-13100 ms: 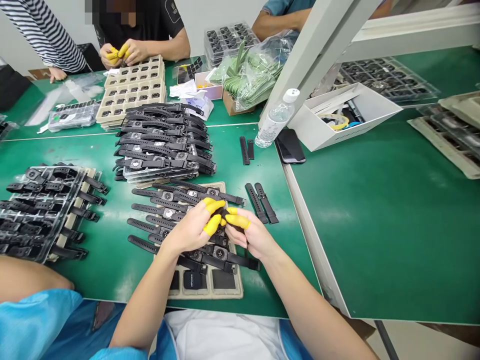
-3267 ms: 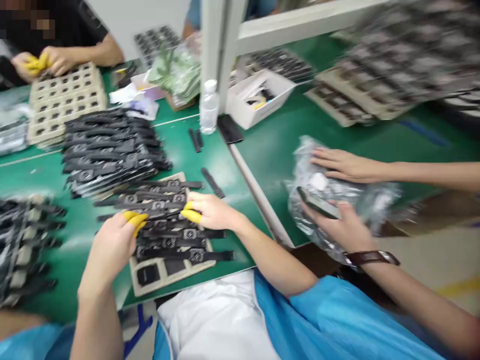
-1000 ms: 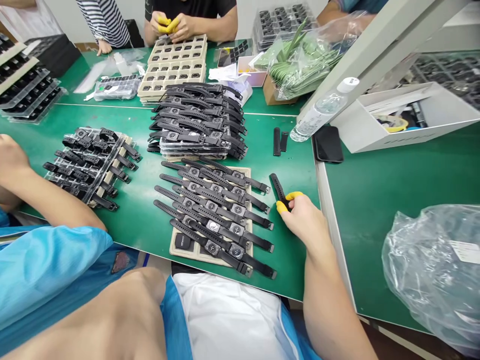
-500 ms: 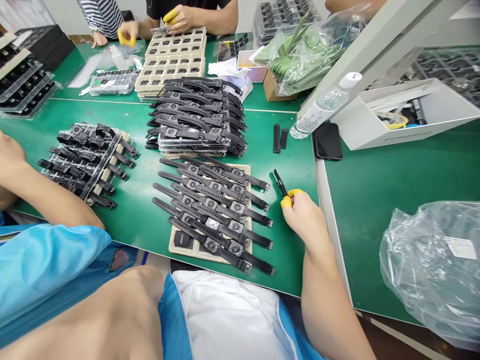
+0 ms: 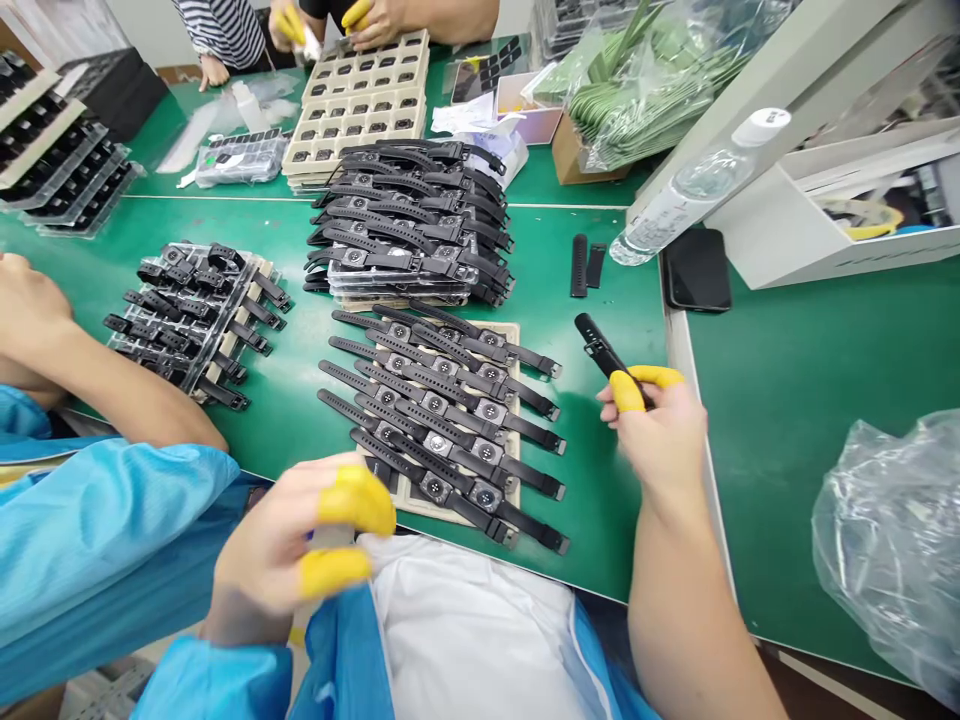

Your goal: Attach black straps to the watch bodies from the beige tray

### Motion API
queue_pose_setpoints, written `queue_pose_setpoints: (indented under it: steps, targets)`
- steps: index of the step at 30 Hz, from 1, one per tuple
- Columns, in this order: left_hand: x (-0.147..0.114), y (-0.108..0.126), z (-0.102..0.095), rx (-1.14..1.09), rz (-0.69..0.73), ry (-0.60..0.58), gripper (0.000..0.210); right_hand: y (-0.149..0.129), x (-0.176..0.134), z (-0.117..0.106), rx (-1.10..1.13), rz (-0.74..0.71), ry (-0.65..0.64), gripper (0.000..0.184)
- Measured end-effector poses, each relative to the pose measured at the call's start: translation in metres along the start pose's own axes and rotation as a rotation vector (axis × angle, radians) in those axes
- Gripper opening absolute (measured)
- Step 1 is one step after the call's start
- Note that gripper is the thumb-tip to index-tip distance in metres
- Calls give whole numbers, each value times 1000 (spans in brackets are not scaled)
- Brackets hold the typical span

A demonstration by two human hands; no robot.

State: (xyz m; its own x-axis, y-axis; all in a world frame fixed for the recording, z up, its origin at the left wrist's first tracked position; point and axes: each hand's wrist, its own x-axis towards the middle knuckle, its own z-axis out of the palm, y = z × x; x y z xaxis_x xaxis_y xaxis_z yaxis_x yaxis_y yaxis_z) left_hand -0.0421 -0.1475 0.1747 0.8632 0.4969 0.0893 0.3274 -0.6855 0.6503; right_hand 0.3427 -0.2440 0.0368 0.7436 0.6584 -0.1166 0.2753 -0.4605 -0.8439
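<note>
My right hand (image 5: 660, 430), with yellow finger covers on thumb and finger, pinches a black watch strap (image 5: 600, 345) above the green table. The strap tilts up to the left and a small metal buckle shows on it. My left hand (image 5: 304, 535) is raised near the table's front edge, its yellow-covered thumb and finger apart and nothing visible between them; it is slightly blurred. Between the hands lies a beige tray (image 5: 512, 400) with several black smartwatches (image 5: 491, 412), backs up and straps stretched out. The left hand covers the tray's near left corner.
Stacked trays of strapped watches (image 5: 409, 225) stand behind. Loose strap pieces (image 5: 579, 266), a bottle (image 5: 686, 195), a phone (image 5: 697, 270) and a white box (image 5: 772, 235) are at the right, with a plastic bag (image 5: 892, 550). A co-worker's arm (image 5: 135, 385) reaches beside another watch tray (image 5: 202, 320).
My left hand has come up into view at the front edge. My right hand has turned the strap so its flat side shows. The camera view has shifted slightly.
</note>
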Motion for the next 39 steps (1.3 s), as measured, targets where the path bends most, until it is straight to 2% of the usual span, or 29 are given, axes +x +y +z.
queue_pose_setpoints:
  steps: [3, 6, 8, 14, 19, 21, 23, 25, 27, 29, 30, 33, 36, 39]
  targets:
    - [-8, -17, 27, 304, -114, -92, 16, -9, -1, 1, 230, 10, 143, 31]
    - [-15, -27, 53, 671, -220, -176, 12, -14, -3, 2, 298, -12, 233, 29]
    - [-13, -25, 64, 799, -256, -250, 13, -16, -4, 3, 326, -28, 275, 26]
    - [5, -20, 70, 833, -226, -374, 9, -18, -4, 5, 546, -74, 349, 18]
    - [-2, -39, 62, 825, -173, -363, 15, -20, 0, -3, 815, -144, 333, 33]
    - [-3, -41, 48, 730, -115, -342, 18, -29, -2, -5, 851, -145, 265, 36]
    - [6, -37, 30, 520, -84, -263, 14, -44, -7, -2, 859, -142, 151, 36]
    - [28, -29, 16, 251, -102, -119, 14, -64, -14, 6, 876, -145, -14, 33]
    - [63, -24, 14, 19, -129, 38, 21, -84, -21, 20, 907, -133, -215, 31]
    - [105, -25, 25, -118, -101, 150, 25, -98, -28, 36, 948, -99, -419, 29]
    - [125, -29, 34, -164, -51, 171, 29, -102, -30, 44, 971, -79, -512, 29]
    - [172, -45, 67, -213, 183, 154, 37, -97, -33, 61, 1023, -23, -706, 29]
    - [186, -63, 93, -240, 314, 143, 47, -79, -31, 64, 994, -11, -784, 26]
    - [182, -72, 103, -273, 342, 112, 59, -67, -28, 61, 921, -56, -872, 24]
